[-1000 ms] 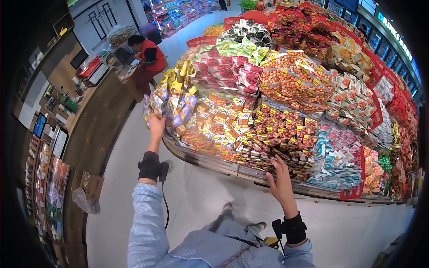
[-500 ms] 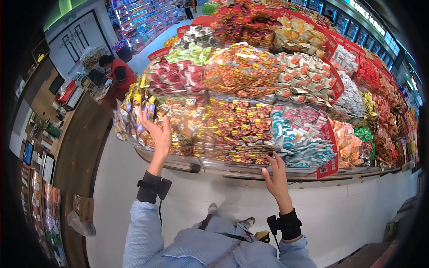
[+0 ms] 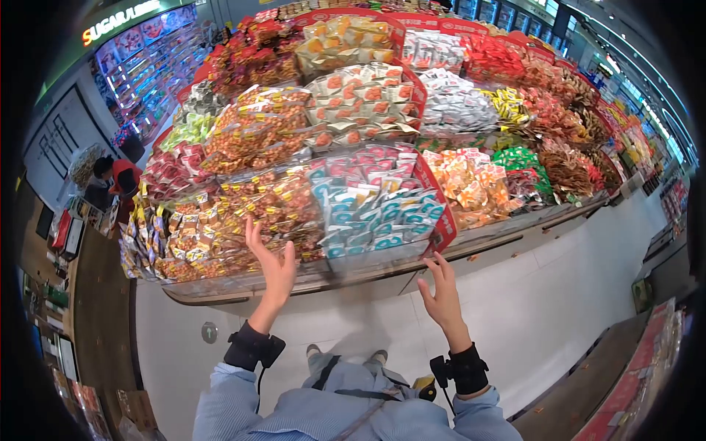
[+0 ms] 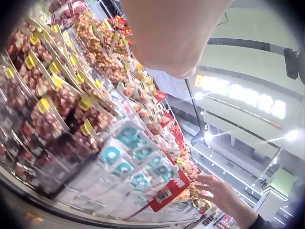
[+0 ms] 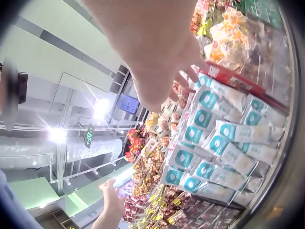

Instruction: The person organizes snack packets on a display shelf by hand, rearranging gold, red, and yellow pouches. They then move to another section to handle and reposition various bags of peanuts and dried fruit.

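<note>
My left hand (image 3: 273,273) is raised at the front edge of the display stand, fingers extended and holding nothing. Behind its fingertips lie clear bags of nuts (image 3: 257,202) with yellow labels. My right hand (image 3: 446,298) hangs in front of the stand's edge further right, its fingers spread and slightly bent, with nothing in them. It is nearest a red sign panel (image 3: 441,220) and the white and teal packets (image 3: 368,220). Those packets (image 5: 209,138) stand in rows beside the right hand in the right wrist view.
Orange-patterned packets (image 3: 471,184) and green packets (image 3: 522,169) fill sections further right. Purple and yellow packets (image 3: 140,235) lie at the stand's left end. A person in a red vest (image 3: 125,180) is by the wooden counter (image 3: 103,294) on the left. Shelving (image 3: 625,382) stands at the lower right.
The head view has swung right along the stand. My left hand has left the purple and yellow packets and moved right to the nut bags. The right hand stays raised and empty.
</note>
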`<act>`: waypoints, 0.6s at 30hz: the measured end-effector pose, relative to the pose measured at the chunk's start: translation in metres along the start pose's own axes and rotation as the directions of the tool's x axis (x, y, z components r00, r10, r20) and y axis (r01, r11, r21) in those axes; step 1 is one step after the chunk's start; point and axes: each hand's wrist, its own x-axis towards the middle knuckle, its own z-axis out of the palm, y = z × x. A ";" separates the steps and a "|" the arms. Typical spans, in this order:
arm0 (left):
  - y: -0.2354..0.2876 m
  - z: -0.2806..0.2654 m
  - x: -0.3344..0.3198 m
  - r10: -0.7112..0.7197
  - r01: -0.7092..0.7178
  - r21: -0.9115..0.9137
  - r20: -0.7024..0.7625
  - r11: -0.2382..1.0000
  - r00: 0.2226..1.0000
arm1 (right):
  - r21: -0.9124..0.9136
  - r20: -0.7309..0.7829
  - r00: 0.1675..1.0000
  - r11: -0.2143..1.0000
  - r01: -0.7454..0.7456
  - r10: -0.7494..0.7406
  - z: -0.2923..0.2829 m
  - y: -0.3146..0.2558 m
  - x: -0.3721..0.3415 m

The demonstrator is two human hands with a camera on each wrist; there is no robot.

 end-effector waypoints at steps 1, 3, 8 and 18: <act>0.009 0.012 -0.004 0.013 -0.013 -0.006 0.018 1.000 1.000 | -0.024 -0.002 1.000 1.000 -0.016 0.016 -0.013 0.006 -0.005; 0.031 0.034 -0.013 0.004 -0.003 -0.018 0.064 1.000 0.998 | -0.036 -0.026 0.997 0.997 -0.069 0.068 -0.033 0.023 -0.017; 0.069 0.093 -0.026 0.040 -0.018 -0.150 0.139 0.988 0.989 | -0.067 -0.113 0.980 0.983 -0.170 0.161 -0.079 0.057 -0.044; 0.183 0.232 -0.041 0.180 0.011 -0.524 0.311 0.852 0.933 | -0.082 -0.287 0.884 0.910 -0.407 0.370 -0.158 0.126 -0.080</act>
